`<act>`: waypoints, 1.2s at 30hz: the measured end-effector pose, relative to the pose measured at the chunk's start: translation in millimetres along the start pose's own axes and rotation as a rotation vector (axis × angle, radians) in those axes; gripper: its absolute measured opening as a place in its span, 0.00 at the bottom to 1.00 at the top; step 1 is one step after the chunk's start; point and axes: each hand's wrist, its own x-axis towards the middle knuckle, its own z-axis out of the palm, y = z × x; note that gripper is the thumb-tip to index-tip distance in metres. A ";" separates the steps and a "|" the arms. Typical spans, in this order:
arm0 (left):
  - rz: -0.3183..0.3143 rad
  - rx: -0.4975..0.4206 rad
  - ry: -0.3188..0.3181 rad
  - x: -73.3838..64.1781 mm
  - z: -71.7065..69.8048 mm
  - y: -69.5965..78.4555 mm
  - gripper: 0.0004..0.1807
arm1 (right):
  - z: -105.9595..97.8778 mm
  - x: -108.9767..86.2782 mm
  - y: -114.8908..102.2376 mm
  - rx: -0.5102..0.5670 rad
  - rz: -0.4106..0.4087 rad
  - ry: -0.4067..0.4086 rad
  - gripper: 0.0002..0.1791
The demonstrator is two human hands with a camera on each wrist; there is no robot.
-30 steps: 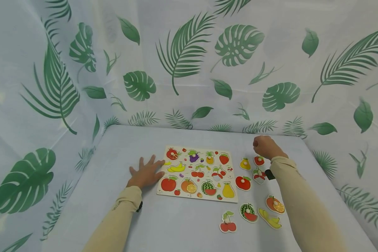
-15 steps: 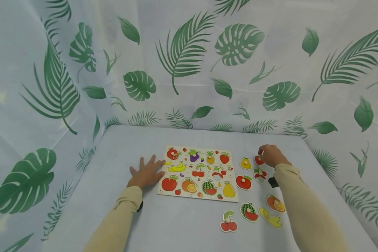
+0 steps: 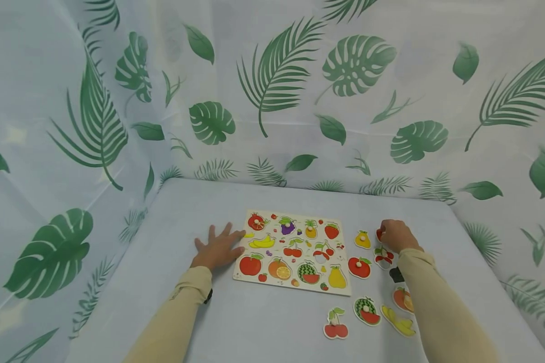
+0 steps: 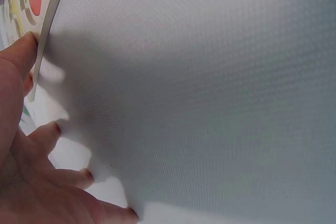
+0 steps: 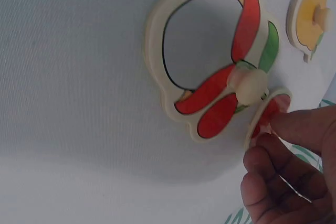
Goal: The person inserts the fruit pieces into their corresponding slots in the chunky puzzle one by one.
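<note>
Under right grip [image 3: 398, 236]: red fruit piece [image 5: 276, 106]

Smooth wooden-looking knob [image 5: 249, 87], matt woven-looking table covering [image 4: 210, 93], cloth-like backdrop [image 3: 427, 85].

white draped walls [image 3: 368, 131], green leaf prints [image 3: 358, 63], pale grey-blue table [image 3: 272, 322]

Both long sleeves [image 3: 440, 307] showing beige, cloth looking plain. Left cuff [image 3: 194, 280] and right cuff [image 3: 419, 256] bunching in soft folds. Small black block [image 3: 395, 275] sticking out near right cuff, another dark piece [image 3: 209, 296] peeking from under left cuff. Hands [image 3: 217, 249] appearing bare.
</note>
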 end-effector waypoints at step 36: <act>-0.005 0.004 0.004 0.1 -1.0 2.3 0.35 | -19.8 7.2 -11.5 -0.024 -0.033 0.018 0.13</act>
